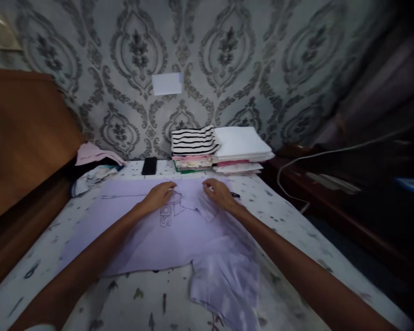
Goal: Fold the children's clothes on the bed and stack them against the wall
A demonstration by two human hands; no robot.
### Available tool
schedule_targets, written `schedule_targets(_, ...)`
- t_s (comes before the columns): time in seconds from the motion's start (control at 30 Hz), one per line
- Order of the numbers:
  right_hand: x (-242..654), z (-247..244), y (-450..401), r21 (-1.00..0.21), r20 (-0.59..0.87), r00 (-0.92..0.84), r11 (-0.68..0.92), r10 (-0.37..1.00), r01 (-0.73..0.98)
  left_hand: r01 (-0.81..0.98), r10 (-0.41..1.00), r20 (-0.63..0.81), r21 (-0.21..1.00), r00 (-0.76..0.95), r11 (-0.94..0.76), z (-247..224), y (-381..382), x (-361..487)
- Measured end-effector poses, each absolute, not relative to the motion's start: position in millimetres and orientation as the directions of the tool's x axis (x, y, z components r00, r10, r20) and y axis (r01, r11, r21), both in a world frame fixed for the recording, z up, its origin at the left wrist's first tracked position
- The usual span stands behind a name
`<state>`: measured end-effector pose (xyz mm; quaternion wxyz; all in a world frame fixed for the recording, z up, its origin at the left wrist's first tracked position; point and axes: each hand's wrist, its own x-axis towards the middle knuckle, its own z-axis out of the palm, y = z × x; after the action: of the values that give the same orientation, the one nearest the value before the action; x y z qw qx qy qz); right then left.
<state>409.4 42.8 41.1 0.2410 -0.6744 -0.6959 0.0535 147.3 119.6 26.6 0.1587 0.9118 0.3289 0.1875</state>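
Note:
A lavender T-shirt [138, 248] with dark outlined lettering lies sideways across a white patterned cloth. Its near sleeve [224, 280] spreads rumpled toward me, while the far sleeve is turned inward over the shirt, between my hands. My left hand [158, 194] is closed at the far part of the shirt, thumb and fingers pinched on the fabric beside the print. On the other side of the turned-in sleeve, my right hand [220, 193] pinches the same shirt, with its fingers curled. A small dark object [235, 195] shows just behind the right wrist.
Folded clothes stand in two stacks at the back, one topped by a striped garment [194, 140], the other by white cloth [243, 141]. A black phone [149, 166] lies left of them. Crumpled garments [96, 177] sit by the brown wooden panel [24, 142]. A cable [317, 151] hangs at right.

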Motion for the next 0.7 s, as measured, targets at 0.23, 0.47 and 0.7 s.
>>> schedule_targets(0.23, 431.2, -20.6, 100.0, -0.188, 0.198, 0.065, -0.027, 0.978, 0.982, 0.889, 0.918, 0.049, 0.234, 0.394, -0.394, 6.5, 175.2, 53.9)
schedule_targets(0.47, 442.8, -22.4, 97.8, -0.311, 0.174, 0.092, -0.034, 0.98, 0.95, 0.971, 0.984, -0.024, 0.172, 0.174, -0.167, 15.3, 184.1, -55.9)
schedule_targets(0.7, 486.5, -10.2, 24.0, -0.63, 0.386, 0.329, -0.015, 0.862, 0.776, 0.98, 0.979, 0.131, 0.105, 0.157, -0.171, 18.9, 172.2, -54.8)
